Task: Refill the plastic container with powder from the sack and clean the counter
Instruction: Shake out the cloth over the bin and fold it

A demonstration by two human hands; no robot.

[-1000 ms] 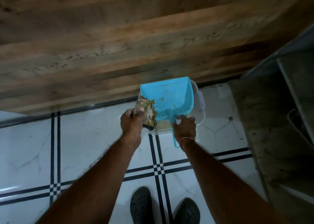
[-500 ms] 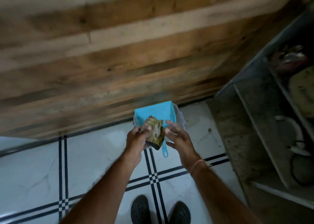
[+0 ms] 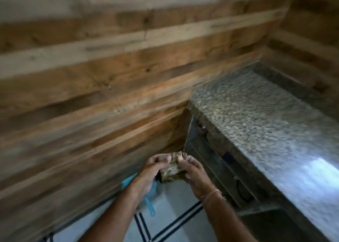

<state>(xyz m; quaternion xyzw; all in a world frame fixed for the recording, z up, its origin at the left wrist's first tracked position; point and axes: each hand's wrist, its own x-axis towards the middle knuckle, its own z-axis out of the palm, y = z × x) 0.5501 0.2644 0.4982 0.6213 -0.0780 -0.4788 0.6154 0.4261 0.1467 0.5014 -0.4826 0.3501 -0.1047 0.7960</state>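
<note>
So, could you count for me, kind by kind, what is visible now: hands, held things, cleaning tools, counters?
Hands: 2, left hand and right hand
Wad: 1, brown, held by both hands
Dustpan: 1, blue, partly hidden
Counter: 1
Total: 5

No text, label, brand or number is legible in this blurred view.
</note>
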